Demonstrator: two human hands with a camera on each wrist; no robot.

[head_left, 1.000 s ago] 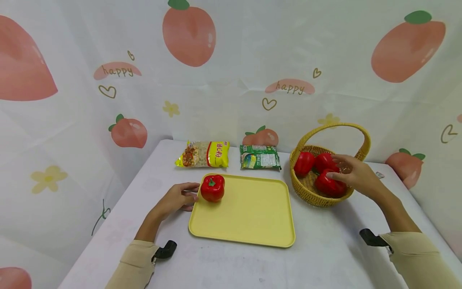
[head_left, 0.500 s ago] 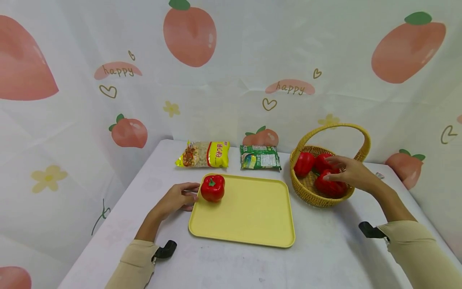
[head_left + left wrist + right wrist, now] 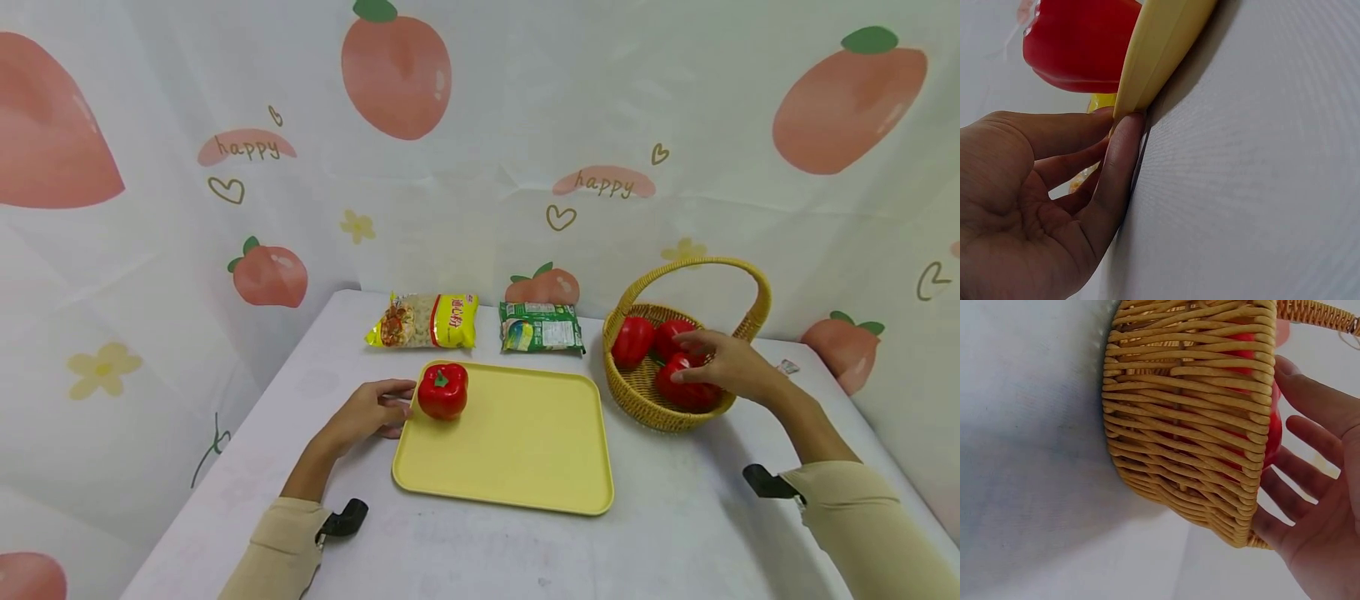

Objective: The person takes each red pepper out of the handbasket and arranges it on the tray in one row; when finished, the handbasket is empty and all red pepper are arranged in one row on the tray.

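Observation:
A yellow tray (image 3: 517, 442) lies on the table with one red bell pepper (image 3: 442, 392) at its far left corner. My left hand (image 3: 366, 412) pinches the tray's left rim; in the left wrist view its thumb and fingers meet at that edge. On the right stands a wicker basket (image 3: 645, 408) holding red bell peppers. My right hand (image 3: 731, 364) reaches over its rim with fingers spread about the front pepper (image 3: 684, 390). In the right wrist view the basket wall (image 3: 1191, 419) partly hides the peppers and fingertips, so contact is unclear.
A yellow snack-like bag (image 3: 423, 321) and a green packet (image 3: 542, 327) lie along the back of the white table (image 3: 480, 558), before a printed cloth backdrop. The basket's tall handle (image 3: 690, 262) arches above the peppers. A small wrapper (image 3: 787, 367) lies right of the basket.
My right hand has shifted slightly left over the basket, its thumb now farther across the front pepper. The left hand, tray and pepper on it stay put.

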